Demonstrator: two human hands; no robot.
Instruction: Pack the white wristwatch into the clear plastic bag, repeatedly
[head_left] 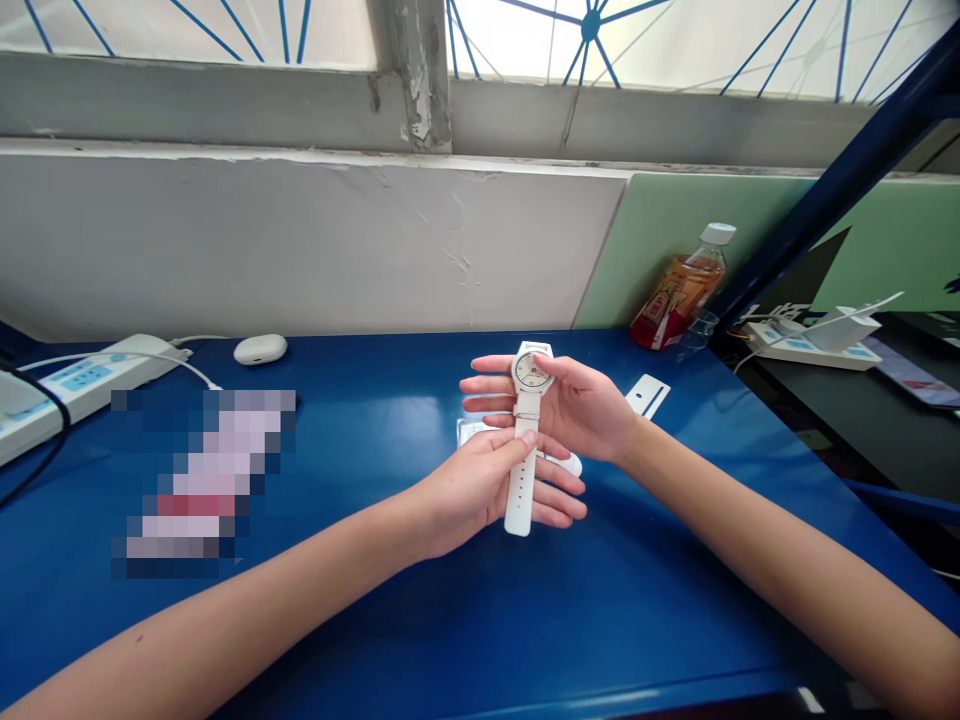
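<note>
A white wristwatch (533, 371) is held lengthwise over the desk, its round dial at the far end and its punched strap pointing toward me. My right hand (581, 405) supports the dial end, thumb at the dial's edge and fingers stretched behind it. Lower down, my left hand (480, 485) pinches the strap with its thumb on top and its fingers spread underneath. Behind the hands lie a small clear-and-white package (471, 430) and a rounded white object (571, 464), both mostly hidden. A white card (649, 396) rests beyond my right wrist.
On the blue desk (360, 620) at left are a power strip (97, 375), a white earbud case (260, 349) and a pixelated flat object (217, 470) with a white cable. A drink bottle (679, 290) leans at the back right, near a blue metal post (832, 190).
</note>
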